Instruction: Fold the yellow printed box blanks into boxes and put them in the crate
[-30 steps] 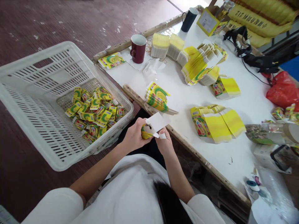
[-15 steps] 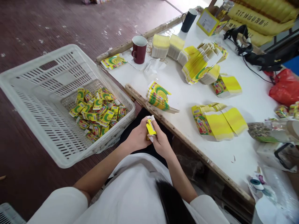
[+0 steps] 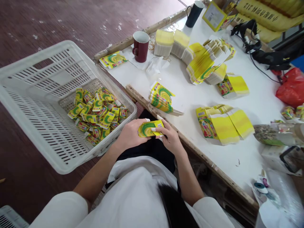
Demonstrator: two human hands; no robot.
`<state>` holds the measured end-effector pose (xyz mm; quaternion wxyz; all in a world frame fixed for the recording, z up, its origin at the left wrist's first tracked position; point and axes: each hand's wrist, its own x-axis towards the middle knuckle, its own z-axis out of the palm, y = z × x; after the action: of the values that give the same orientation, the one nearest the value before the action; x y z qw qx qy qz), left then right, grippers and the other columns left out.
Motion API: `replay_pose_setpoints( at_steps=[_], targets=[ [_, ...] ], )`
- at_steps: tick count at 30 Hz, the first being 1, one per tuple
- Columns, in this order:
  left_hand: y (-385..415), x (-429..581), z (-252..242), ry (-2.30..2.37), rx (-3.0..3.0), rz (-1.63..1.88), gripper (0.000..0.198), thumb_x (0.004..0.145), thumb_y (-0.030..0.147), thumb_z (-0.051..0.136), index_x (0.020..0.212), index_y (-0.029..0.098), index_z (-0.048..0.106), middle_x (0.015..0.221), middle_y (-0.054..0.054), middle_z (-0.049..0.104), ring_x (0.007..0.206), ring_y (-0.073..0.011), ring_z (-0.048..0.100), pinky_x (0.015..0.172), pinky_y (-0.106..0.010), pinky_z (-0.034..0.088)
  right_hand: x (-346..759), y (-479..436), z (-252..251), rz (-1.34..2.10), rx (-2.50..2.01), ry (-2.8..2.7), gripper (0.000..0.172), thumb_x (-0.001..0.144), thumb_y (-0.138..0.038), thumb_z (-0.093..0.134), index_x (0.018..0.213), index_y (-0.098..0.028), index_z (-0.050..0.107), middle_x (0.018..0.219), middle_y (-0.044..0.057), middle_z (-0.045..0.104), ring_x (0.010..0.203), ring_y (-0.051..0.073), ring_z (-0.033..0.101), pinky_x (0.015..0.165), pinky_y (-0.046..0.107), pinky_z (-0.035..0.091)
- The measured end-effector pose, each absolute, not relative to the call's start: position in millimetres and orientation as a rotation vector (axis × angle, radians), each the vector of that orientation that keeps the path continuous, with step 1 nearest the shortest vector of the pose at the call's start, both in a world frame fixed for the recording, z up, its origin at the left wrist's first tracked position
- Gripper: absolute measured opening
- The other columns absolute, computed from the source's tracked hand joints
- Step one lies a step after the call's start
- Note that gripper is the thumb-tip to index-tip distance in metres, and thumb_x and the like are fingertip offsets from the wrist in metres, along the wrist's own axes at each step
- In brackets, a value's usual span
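Observation:
Between my hands, above my lap, is a small yellow and green printed box (image 3: 146, 129). My left hand (image 3: 130, 133) grips its left end, thumb on top and fingers below. My right hand (image 3: 169, 137) pinches the right end near the barcode; white covers sit on several fingertips. Just beyond, at the table's edge, leans a fanned stack of flat printed cartons (image 3: 163, 96). To the left, a white plastic basket (image 3: 44, 134) holds many small folded boxes (image 3: 108, 118) of the same print.
A wooden strip (image 3: 147, 103) edges the white table (image 3: 185, 122). On it are a maroon mug (image 3: 141, 50), a dark mug (image 3: 193, 15), carton stacks (image 3: 201, 65), more flat cartons (image 3: 225, 123), a red plastic bag (image 3: 291, 88) and a black strap with a cable (image 3: 263, 57).
The box has turned from end-on to lying lengthwise, showing its broad printed side. My hands have moved apart to its two ends. The view has shifted slightly.

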<state>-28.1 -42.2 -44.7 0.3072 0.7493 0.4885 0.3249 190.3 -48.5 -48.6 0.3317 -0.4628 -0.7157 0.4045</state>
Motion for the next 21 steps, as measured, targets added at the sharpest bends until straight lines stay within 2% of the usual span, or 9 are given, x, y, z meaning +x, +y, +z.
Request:
replay_pose_setpoints(
  at_steps=[4, 6, 8, 12, 15, 17, 18, 20, 21],
  targets=[
    [-40, -26, -39, 1.291, 2.016, 0.885, 0.059, 0.072, 0.035, 0.082, 0.125, 0.019, 0.061, 0.121, -0.011, 0.073, 0.109, -0.0285, 0.071, 0.097, -0.042, 0.056, 192, -46, -43, 1.081, -1.179, -1.905, 0.024, 0.09, -0.035, 0.067, 0.112, -0.026, 0.067, 0.149, 0.016, 0.051, 0.143, 0.033, 0.046, 0.114, 0.055, 0.04],
    [-42, -25, -37, 1.311, 2.055, 0.886, 0.058, 0.073, 0.034, 0.081, 0.126, 0.019, 0.06, 0.119, -0.012, 0.073, 0.109, -0.0295, 0.07, 0.097, -0.044, 0.056, 188, -50, -44, 1.09, -1.181, -1.856, 0.04, 0.089, -0.039, 0.068, 0.124, -0.024, 0.058, 0.152, 0.017, 0.045, 0.148, 0.034, 0.037, 0.118, 0.056, 0.036],
    [-45, -24, -36, 1.316, 2.089, 0.867, 0.057, 0.075, 0.032, 0.08, 0.127, 0.019, 0.059, 0.119, -0.012, 0.073, 0.11, -0.0301, 0.07, 0.096, -0.044, 0.056, 183, -54, -46, 1.116, -1.161, -1.792, 0.054, 0.092, -0.043, 0.065, 0.138, -0.023, 0.046, 0.155, 0.018, 0.04, 0.15, 0.033, 0.034, 0.12, 0.055, 0.033],
    [-52, -19, -39, 1.366, 2.128, 0.851, 0.059, 0.075, 0.032, 0.08, 0.127, 0.017, 0.058, 0.117, -0.013, 0.072, 0.107, -0.0315, 0.07, 0.093, -0.046, 0.057, 172, -61, -51, 1.091, -1.2, -1.738, 0.05, 0.101, -0.038, 0.048, 0.147, -0.023, 0.036, 0.153, 0.016, 0.044, 0.145, 0.028, 0.042, 0.122, 0.052, 0.031],
    [-51, -21, -41, 1.384, 2.086, 0.848, 0.059, 0.074, 0.032, 0.08, 0.127, 0.019, 0.058, 0.118, -0.012, 0.072, 0.108, -0.031, 0.07, 0.095, -0.046, 0.056, 165, -62, -54, 1.04, -1.245, -1.709, 0.058, 0.097, -0.038, 0.057, 0.149, -0.022, 0.036, 0.152, 0.017, 0.046, 0.143, 0.03, 0.044, 0.12, 0.051, 0.036],
    [-46, -33, -42, 1.434, 1.993, 0.908, 0.058, 0.075, 0.035, 0.081, 0.126, 0.021, 0.059, 0.12, -0.01, 0.071, 0.11, -0.0293, 0.069, 0.098, -0.044, 0.055, 165, -57, -51, 0.991, -1.243, -1.654, 0.064, 0.092, -0.04, 0.065, 0.147, -0.022, 0.038, 0.148, 0.017, 0.049, 0.133, 0.03, 0.054, 0.112, 0.049, 0.045],
    [-43, -43, -43, 1.524, 1.936, 0.976, 0.06, 0.074, 0.038, 0.082, 0.126, 0.021, 0.058, 0.12, -0.009, 0.071, 0.112, -0.0295, 0.068, 0.1, -0.045, 0.054, 167, -52, -48, 0.944, -1.256, -1.627, 0.061, 0.091, -0.04, 0.067, 0.144, -0.022, 0.042, 0.141, 0.017, 0.055, 0.124, 0.029, 0.06, 0.106, 0.047, 0.05],
    [-35, -72, -45, 1.841, 1.803, 1.171, 0.07, 0.071, 0.043, 0.086, 0.129, 0.02, 0.056, 0.124, -0.01, 0.067, 0.119, -0.0332, 0.063, 0.106, -0.051, 0.049, 176, -36, -38, 0.79, -1.332, -1.604, 0.042, 0.092, -0.037, 0.065, 0.13, -0.023, 0.054, 0.121, 0.013, 0.065, 0.104, 0.027, 0.066, 0.096, 0.045, 0.054],
    [-33, -87, -47, 2.034, 1.749, 1.291, 0.087, 0.063, 0.047, 0.091, 0.134, 0.018, 0.052, 0.132, -0.013, 0.062, 0.127, -0.038, 0.057, 0.112, -0.056, 0.043, 182, -24, -32, 0.67, -1.401, -1.608, 0.028, 0.093, -0.033, 0.062, 0.119, -0.023, 0.06, 0.11, 0.011, 0.068, 0.098, 0.026, 0.066, 0.093, 0.044, 0.054]
  ],
)
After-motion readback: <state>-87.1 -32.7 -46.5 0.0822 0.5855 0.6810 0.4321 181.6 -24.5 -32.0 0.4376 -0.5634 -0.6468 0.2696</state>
